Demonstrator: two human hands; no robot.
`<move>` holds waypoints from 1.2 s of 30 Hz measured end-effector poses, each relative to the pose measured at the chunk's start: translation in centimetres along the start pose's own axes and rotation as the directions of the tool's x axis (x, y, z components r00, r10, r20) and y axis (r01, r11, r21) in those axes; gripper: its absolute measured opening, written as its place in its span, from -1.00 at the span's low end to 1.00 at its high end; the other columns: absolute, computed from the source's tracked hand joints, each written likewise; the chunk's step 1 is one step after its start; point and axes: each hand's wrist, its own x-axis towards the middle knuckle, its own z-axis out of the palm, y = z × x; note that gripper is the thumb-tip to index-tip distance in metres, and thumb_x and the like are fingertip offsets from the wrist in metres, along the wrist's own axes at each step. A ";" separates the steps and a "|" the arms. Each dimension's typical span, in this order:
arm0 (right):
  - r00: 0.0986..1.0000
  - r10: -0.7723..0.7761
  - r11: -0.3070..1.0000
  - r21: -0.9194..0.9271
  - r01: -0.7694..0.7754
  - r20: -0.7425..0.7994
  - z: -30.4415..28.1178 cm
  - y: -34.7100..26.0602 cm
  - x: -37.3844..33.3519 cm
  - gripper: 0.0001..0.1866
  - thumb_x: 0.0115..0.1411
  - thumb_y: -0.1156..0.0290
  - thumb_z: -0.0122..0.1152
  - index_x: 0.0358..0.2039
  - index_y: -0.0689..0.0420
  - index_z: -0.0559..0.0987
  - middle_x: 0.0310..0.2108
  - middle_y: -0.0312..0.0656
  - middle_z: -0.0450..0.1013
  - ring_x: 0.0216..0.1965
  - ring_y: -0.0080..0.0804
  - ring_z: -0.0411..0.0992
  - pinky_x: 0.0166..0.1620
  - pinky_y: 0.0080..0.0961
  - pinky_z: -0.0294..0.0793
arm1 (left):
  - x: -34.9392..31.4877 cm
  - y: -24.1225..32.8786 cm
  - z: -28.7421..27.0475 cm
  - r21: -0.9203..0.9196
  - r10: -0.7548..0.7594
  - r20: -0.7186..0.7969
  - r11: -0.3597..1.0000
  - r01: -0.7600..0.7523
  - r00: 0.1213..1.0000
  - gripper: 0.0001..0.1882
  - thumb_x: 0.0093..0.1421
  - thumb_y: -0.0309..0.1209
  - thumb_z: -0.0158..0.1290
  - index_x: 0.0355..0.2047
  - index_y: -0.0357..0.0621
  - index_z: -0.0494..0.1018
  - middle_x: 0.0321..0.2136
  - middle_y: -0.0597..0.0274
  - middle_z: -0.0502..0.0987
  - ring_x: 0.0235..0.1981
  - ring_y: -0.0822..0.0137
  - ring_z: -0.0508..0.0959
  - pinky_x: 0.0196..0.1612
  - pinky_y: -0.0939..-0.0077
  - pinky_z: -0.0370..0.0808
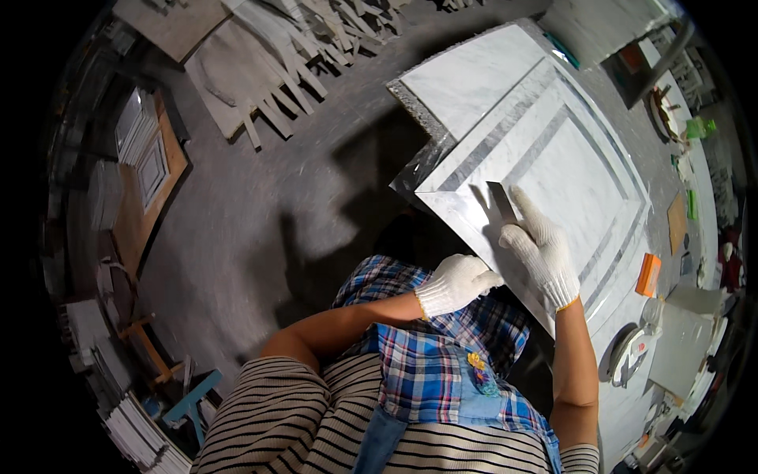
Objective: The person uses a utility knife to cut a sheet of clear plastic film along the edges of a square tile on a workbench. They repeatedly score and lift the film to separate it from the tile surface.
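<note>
In a white knit glove, my right hand (543, 257) is over the near part of a white marble panel (568, 150) with grey inlaid bands. It grips a thin flat dark blade (500, 202), like a scraper, which stands up between the thumb and fingers. My left hand (458, 286), gloved the same way, is by the panel's near edge, above my plaid apron (418, 363). Its fingers are curled together, and whatever may be in them is hidden. I cannot tell whether it touches the edge.
An orange box (648, 274) lies on the worktop to the right, near a round white dish-like item (629, 357). Stone strips (292, 95) and slabs are piled on the floor at the far left. Framed panels (150, 162) lean on a wooden board at the left.
</note>
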 end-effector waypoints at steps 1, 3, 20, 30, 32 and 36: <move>1.000 0.030 0.997 0.070 -0.029 -0.009 -0.2 0.2 -0.6 -0.45 0.27 0.32 0.25 0.26 0.14 0.45 -0.31 -0.12 0.60 -0.28 -0.45 0.54 -0.09 -0.49 0.53 | 0.0 0.1 0.0 -0.017 -0.025 0.016 1.000 0.025 1.000 -0.57 0.29 -0.05 0.06 -0.41 -0.19 0.65 -0.54 0.07 0.65 -0.45 0.09 0.66 -0.29 0.26 0.54; 0.993 0.106 0.986 0.138 -0.098 -0.055 -0.9 0.9 -2.3 -0.47 0.28 0.32 0.24 0.23 0.23 0.46 -0.35 -0.16 0.58 -0.31 -0.50 0.52 -0.13 -0.53 0.53 | 0.0 0.2 0.0 -0.049 -0.032 0.013 0.998 0.032 0.999 -0.59 0.29 -0.08 0.06 -0.38 -0.20 0.66 -0.52 0.10 0.66 -0.45 0.18 0.67 -0.28 0.32 0.55; 0.368 0.498 0.846 0.346 -0.406 -0.785 -4.2 14.2 -25.6 -0.61 0.29 0.18 0.16 -0.03 0.19 0.63 -0.23 0.04 0.62 -0.18 -0.14 0.61 -0.08 -0.38 0.53 | -0.4 0.6 1.7 -0.255 -0.024 -0.080 0.967 0.003 0.996 -0.66 0.38 -0.36 -0.03 -0.29 -0.51 0.54 -0.56 0.11 0.62 -0.56 0.40 0.53 -0.38 0.51 0.46; 0.061 0.265 0.681 0.142 -0.719 -0.962 -10.6 19.5 -33.5 -0.66 0.29 0.06 0.14 -0.12 -0.02 0.69 -0.25 0.02 0.61 -0.19 0.00 0.60 -0.12 -0.23 0.55 | -0.7 0.2 2.1 -0.361 -0.037 -0.103 0.932 -0.003 0.994 -0.65 0.37 -0.34 -0.01 -0.35 -0.47 0.56 -0.55 0.10 0.63 -0.53 0.36 0.58 -0.33 0.48 0.52; 0.058 0.241 0.579 0.096 -0.809 -0.969 -12.3 19.7 -33.8 -0.68 0.28 0.05 0.11 -0.17 -0.06 0.70 -0.28 -0.01 0.61 -0.22 0.00 0.60 -0.15 -0.19 0.55 | -0.7 0.2 2.1 -0.387 -0.037 -0.109 0.922 -0.008 0.993 -0.65 0.39 -0.33 0.01 -0.32 -0.49 0.53 -0.56 0.12 0.60 -0.55 0.37 0.56 -0.38 0.52 0.48; 0.091 0.280 0.480 0.057 -0.876 -0.956 -14.5 19.7 -34.6 -0.70 0.26 0.07 0.09 -0.23 -0.10 0.70 -0.30 -0.06 0.62 -0.27 0.00 0.59 -0.21 -0.15 0.55 | -0.7 0.0 2.2 -0.389 -0.044 -0.115 0.921 -0.005 0.992 -0.65 0.40 -0.33 0.01 -0.30 -0.50 0.52 -0.57 0.13 0.58 -0.57 0.38 0.55 -0.42 0.54 0.46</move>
